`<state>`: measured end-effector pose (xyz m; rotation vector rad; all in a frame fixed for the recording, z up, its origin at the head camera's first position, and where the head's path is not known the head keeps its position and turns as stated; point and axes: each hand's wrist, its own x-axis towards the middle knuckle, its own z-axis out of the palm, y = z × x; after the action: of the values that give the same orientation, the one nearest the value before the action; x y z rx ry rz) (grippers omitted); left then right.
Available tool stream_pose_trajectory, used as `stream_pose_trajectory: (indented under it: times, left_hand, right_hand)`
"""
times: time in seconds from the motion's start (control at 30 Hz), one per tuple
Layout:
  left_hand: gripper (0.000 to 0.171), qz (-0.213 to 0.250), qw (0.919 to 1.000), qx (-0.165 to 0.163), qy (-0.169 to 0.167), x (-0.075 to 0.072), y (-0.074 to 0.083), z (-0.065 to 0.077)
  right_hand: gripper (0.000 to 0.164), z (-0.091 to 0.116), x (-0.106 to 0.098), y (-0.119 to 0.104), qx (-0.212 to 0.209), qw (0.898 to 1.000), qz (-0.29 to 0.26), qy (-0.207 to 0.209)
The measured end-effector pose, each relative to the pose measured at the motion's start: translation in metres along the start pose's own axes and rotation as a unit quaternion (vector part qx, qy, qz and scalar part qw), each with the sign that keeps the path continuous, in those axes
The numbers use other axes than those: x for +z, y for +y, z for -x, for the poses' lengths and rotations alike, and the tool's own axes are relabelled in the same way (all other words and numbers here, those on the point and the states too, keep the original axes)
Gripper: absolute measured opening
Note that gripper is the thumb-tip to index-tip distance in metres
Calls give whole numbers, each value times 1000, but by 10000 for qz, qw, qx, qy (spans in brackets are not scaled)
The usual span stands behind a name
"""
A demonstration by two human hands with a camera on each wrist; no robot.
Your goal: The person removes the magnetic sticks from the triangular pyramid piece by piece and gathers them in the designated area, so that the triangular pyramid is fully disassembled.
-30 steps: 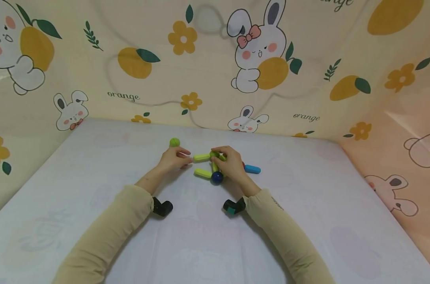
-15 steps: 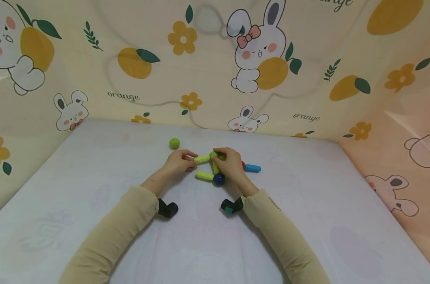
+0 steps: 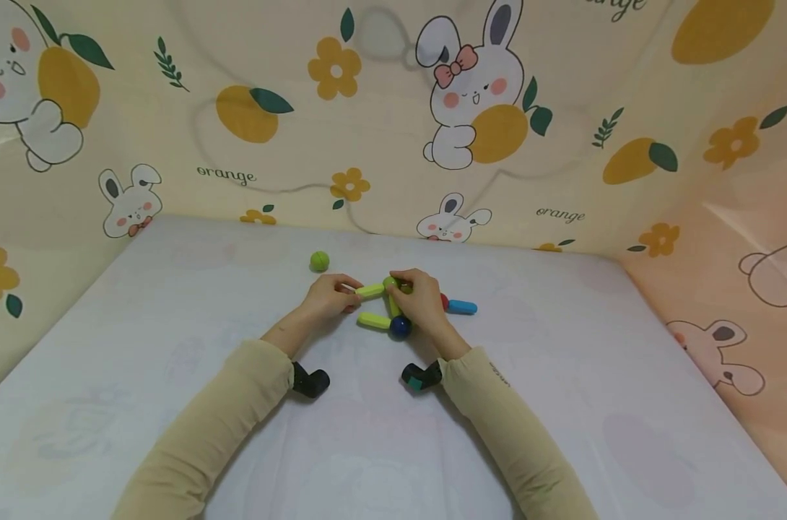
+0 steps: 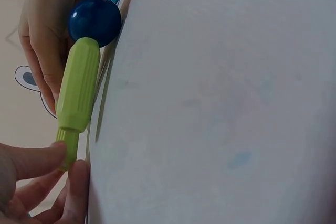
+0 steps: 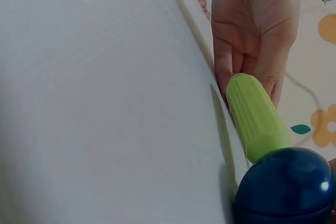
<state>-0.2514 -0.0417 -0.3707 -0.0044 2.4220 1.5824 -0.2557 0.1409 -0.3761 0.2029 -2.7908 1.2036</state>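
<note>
In the head view my left hand [image 3: 327,296] pinches the left end of a yellow-green stick [image 3: 370,291]. The other end of that stick meets a green ball [image 3: 390,284], which my right hand [image 3: 419,297] grips between thumb and fingers. Nearer to me, a second yellow-green stick [image 3: 374,321] sticks out leftward from a dark blue ball [image 3: 401,327]; another stick [image 3: 394,306] links the two balls. A red ball [image 3: 444,302] with a blue stick [image 3: 462,308] shows right of my right hand, which hides the middle of the assembly. In the left wrist view, thumb and fingertips [image 4: 77,182] pinch the far stick.
A loose green ball [image 3: 319,261] lies on the white-covered table [image 3: 367,448] beyond my left hand. Black wrist devices [image 3: 311,383] jut inward from both sleeves. A patterned cloth wall [image 3: 367,130] stands behind the table and along its sides.
My left hand has moved slightly to the right along with its stick, whose free end it pinches. The blue ball and near stick have shifted a little rightward. My right hand stays almost in place.
</note>
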Motion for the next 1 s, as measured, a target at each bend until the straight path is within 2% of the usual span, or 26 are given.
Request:
stream_pose_trajectory:
  times: [0.17,0.43,0.77,1.0]
  left_hand:
    - [28,-8,10000,-18,20,0,0,0]
    - [30,-274,9996,-26,-71,-4,-2,-4]
    - [31,-212,9992,-50,-337,-6,-2,-3]
    - [33,-209,9977,-143,-627,-11,-3,0]
  right_hand:
    - [34,-1,1,0,-162,9999,37,24]
    - [33,-3,2,0,-465,9988,46,141]
    - [33,-2,2,1,-279,9996,-50,63]
    - [34,-2,-1,2,-304,9995,-18,40]
